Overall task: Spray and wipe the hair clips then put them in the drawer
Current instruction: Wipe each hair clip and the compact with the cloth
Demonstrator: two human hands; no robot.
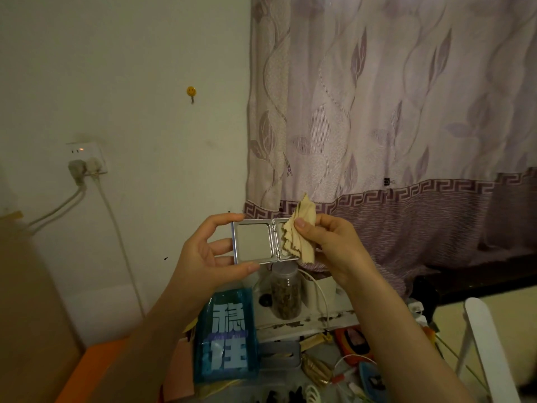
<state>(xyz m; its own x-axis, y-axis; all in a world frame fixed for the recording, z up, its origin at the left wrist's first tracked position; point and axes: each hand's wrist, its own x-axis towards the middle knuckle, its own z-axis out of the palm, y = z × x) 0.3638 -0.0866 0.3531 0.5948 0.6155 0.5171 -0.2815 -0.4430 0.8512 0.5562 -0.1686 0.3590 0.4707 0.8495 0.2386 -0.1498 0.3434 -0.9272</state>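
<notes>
An open silver folding mirror (pixel 254 242) is held up in front of the curtain. My left hand (pixel 209 254) grips its left half, fingers over the top edge and thumb under the bottom edge. My right hand (pixel 328 242) pinches a small tan cloth (pixel 299 231) and presses it against the mirror's right half, which the cloth mostly hides. Low at the bottom edge, dark hair clips (pixel 283 397) and a white claw clip (pixel 312 392) lie among clutter. No spray bottle or drawer can be made out.
Below the hands stand a clear jar with dark contents (pixel 286 292), a blue box with large characters (pixel 226 335), a white shelf (pixel 308 321) and a white cable. An orange surface (pixel 96 367) lies lower left, a white chair frame (pixel 482 344) lower right, a wall socket (pixel 87 159) at left.
</notes>
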